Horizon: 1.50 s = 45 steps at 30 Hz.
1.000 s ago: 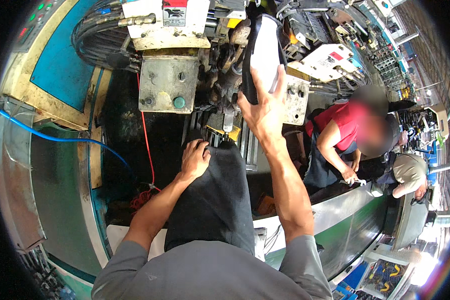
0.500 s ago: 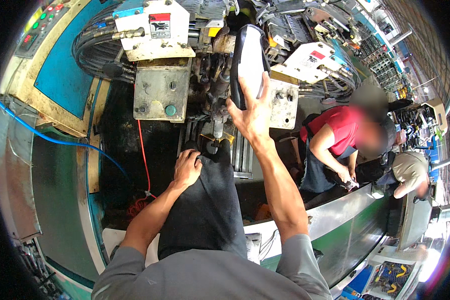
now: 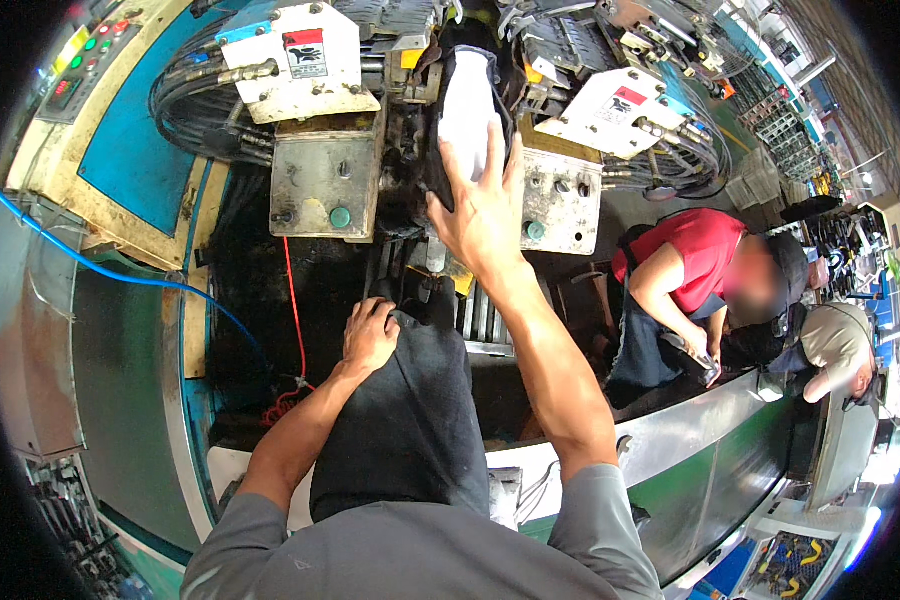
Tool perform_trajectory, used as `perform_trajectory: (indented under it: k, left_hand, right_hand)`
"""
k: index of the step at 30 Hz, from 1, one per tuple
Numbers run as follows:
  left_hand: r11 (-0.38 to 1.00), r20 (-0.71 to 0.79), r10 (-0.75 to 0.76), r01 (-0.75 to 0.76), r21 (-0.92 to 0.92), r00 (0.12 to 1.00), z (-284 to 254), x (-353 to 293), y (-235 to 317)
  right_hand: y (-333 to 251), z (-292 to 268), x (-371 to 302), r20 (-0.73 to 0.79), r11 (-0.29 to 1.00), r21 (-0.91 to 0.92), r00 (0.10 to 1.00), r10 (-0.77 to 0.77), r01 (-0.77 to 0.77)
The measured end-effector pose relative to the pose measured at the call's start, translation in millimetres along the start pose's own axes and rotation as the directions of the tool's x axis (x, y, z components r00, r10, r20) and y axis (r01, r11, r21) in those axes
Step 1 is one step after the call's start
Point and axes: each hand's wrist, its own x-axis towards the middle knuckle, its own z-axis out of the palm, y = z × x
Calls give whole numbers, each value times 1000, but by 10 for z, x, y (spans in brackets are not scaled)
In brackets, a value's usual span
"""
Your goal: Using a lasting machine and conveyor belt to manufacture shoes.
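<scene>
A black shoe upper (image 3: 467,105) with a white underside facing up stands lengthwise among the machine's middle parts. Across its near end lies my right hand (image 3: 480,210), thumb along the left side and fingers over the white face and right edge, gripping it. How the shoe's underneath meets the machine is hidden. My left hand (image 3: 372,335) rests on my knee in black trousers (image 3: 400,420), fingers lightly bent and holding nothing.
White machine heads with hoses flank the shoe, above a left control box (image 3: 322,185) and a right control box (image 3: 560,205). A button panel (image 3: 85,65) stands far left. A blue hose (image 3: 120,280) crosses the left side. A co-worker in red (image 3: 685,260) handles something at right.
My right hand has shifted the shoe upper left, into line with the machine's middle. My left hand stays on my knee. The co-worker's hands have moved slightly.
</scene>
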Motion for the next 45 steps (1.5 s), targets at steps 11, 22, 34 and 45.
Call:
perform_trajectory:
  k: [11, 22, 34, 45]
  left_hand:
    - [999, -24, -3, 1, -44, 1000, 7, 190, -137]
    - [995, -38, 35, -38, -95, 999, 78, 516, -242]
    - [998, -23, 55, -56, -36, 998, 102, 590, -146]
    - [995, 12, 100, -100, -7, 995, 234, 435, 74]
  right_hand:
    - [155, 225, 653, -5, 986, -131, 995, -104, 102]
    - [479, 569, 1865, -1, 988, -140, 998, -61, 60]
    - [432, 394, 2036, -111, 987, -149, 990, -83, 66]
    - [481, 585, -1305, -47, 899, 413, 983, 178, -144]
